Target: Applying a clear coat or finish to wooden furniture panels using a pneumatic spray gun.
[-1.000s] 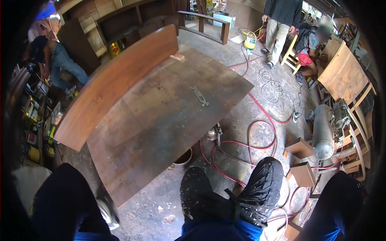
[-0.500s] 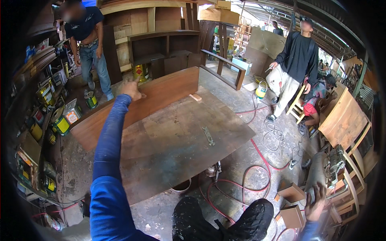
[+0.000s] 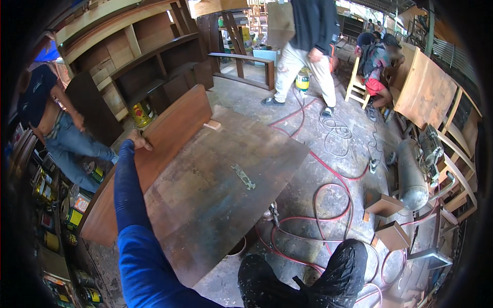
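My left hand [image 3: 137, 139] is at the top edge of a long reddish-brown wooden board [image 3: 169, 146], its thumb down the near face and its other fingers over the far side. The board stands on its long edge along the far left side of a wide, stained flat panel [image 3: 215, 169]. A small wood block [image 3: 212, 124] lies by the board's far end. On the panel lies a flat metal wrench [image 3: 243, 177]. Beneath the panel's near edge, what looks like a spray gun [image 3: 273, 213] shows partly, beside a round container [image 3: 237, 247]. My right hand is out of view.
Red hose [image 3: 349, 200] loops over the concrete floor. To the right are a grey tank [image 3: 412, 174] and small brown boxes [image 3: 393, 235]. One person [image 3: 51, 118] is at the left, another [image 3: 308, 56] stands beyond the panel. Paint cans [image 3: 77, 208] line the left.
The view has swung right. My left hand has closed over the board's edge, and my right hand has left the picture. The person in pale trousers has moved toward the left.
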Tool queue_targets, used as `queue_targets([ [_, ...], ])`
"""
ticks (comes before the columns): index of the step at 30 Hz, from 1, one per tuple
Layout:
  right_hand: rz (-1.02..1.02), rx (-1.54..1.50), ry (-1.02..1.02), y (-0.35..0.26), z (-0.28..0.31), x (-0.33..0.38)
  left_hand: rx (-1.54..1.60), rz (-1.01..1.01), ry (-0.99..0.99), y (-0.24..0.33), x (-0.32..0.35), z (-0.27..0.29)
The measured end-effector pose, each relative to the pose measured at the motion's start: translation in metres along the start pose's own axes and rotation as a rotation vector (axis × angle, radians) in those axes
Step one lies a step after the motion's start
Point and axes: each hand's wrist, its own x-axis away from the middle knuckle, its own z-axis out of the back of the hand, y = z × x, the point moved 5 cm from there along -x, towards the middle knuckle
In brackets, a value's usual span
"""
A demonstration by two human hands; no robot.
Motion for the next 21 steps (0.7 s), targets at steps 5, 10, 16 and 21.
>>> queue_targets([
  [5,-0.015,0.575,0.111,-0.017,-0.021,-0.022,0.516,-0.378,0.047,0.016,0.033,-0.006],
  [10,0.145,0.852,0.215,-0.049,-0.008,-0.097,0.575,-0.374,-0.063,0.073,0.122,-0.004],
  [16,0.566,0.434,0.297,-0.356,-0.002,-0.196,0.214,-0.460,-0.074,0.174,0.239,0.022],
  [21,0.952,0.548,0.364,-0.582,-0.059,-0.147,0.221,-0.530,-0.088,0.240,0.255,0.007],
])
